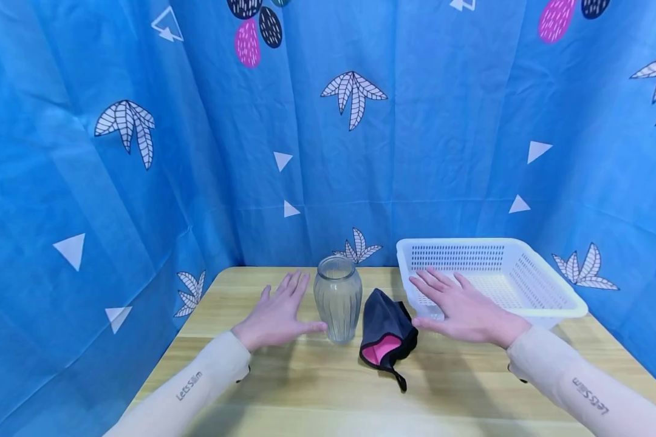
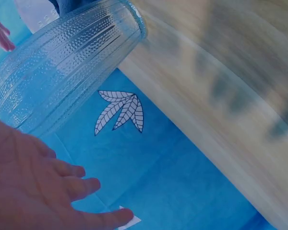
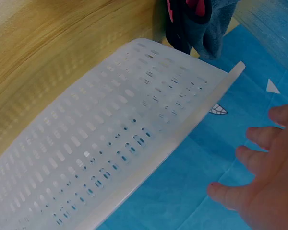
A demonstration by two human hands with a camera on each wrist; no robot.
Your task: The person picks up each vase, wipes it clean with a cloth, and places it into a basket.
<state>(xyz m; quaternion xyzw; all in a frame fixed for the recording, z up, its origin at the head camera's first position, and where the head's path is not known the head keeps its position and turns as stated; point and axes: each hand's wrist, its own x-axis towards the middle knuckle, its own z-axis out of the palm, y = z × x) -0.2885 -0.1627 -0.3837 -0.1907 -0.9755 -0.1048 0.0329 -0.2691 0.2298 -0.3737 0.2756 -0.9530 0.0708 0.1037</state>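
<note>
A clear ribbed glass vase (image 1: 338, 300) stands upright on the table, its wide mouth facing up. Just left of it my left hand (image 1: 281, 318) hovers with fingers spread, the thumb tip close by the glass; the left wrist view shows the palm (image 2: 33, 187) beside the vase (image 2: 67, 67). Right of the vase lies a dark grey cloth pouch (image 1: 382, 325) with a pink lining, black edging and a small loop. My right hand (image 1: 461, 306), fingers spread and holding nothing, overlaps the near left part of a white perforated plastic basket (image 1: 557, 303) in the head view.
The light wooden table (image 1: 328, 400) has its far edge against a blue patterned curtain (image 1: 443, 164), which also hangs along both sides. The basket takes up the table's back right corner. Both forearms in pale sleeves (image 1: 197, 382) reach in from the front.
</note>
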